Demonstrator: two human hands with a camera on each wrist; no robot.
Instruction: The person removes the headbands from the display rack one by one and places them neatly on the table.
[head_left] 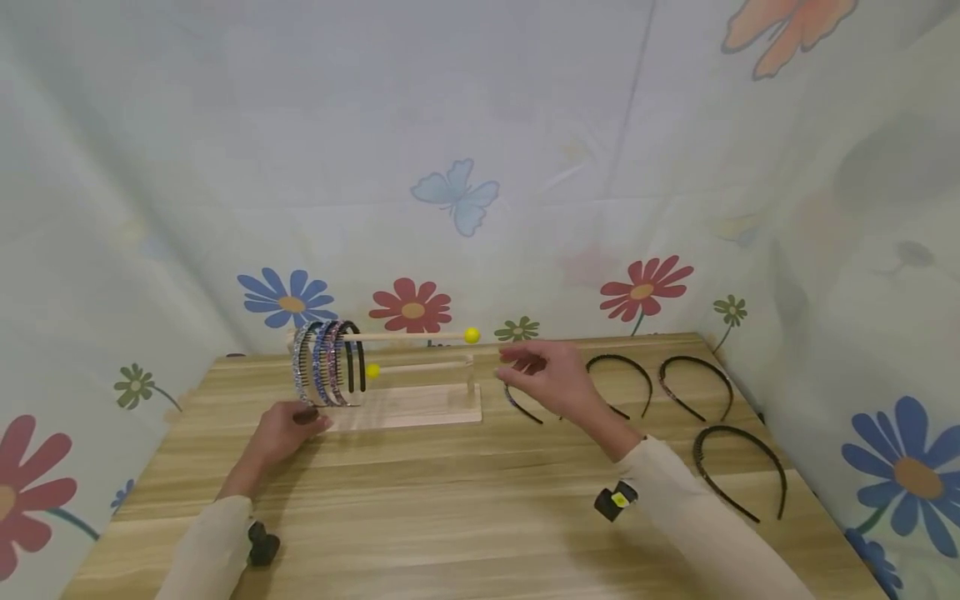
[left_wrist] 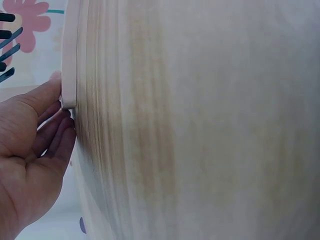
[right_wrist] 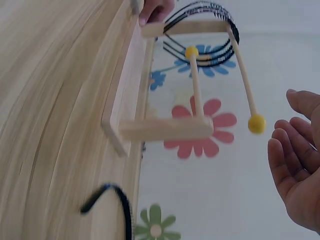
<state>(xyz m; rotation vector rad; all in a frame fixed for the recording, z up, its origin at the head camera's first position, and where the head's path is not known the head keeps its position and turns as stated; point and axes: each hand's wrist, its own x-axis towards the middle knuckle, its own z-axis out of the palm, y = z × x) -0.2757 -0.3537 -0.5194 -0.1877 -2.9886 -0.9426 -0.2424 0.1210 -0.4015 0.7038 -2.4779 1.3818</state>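
A wooden headband rack (head_left: 427, 408) with yellow ball tips stands left of the table's middle. Several headbands (head_left: 318, 367), silver, blue, pink and black, hang on the left part of its upper rod. My left hand (head_left: 283, 435) pinches the left end of the rack's base (left_wrist: 69, 60), thumb on top and fingers against the end. To the right of the rack, my right hand (head_left: 551, 379) is raised with fingers loosely bent and nothing between them. In the right wrist view it is beside the upper rod's yellow ball (right_wrist: 256, 123). Below it, a headband (head_left: 523, 406) is partly hidden by the hand.
Three more dark headbands lie on the right of the wooden table (head_left: 450, 517): one behind my right wrist (head_left: 637, 379), one at the back right (head_left: 697, 383), one nearer the front (head_left: 738, 467). A flower-printed cloth (head_left: 517, 250) hangs behind the table.
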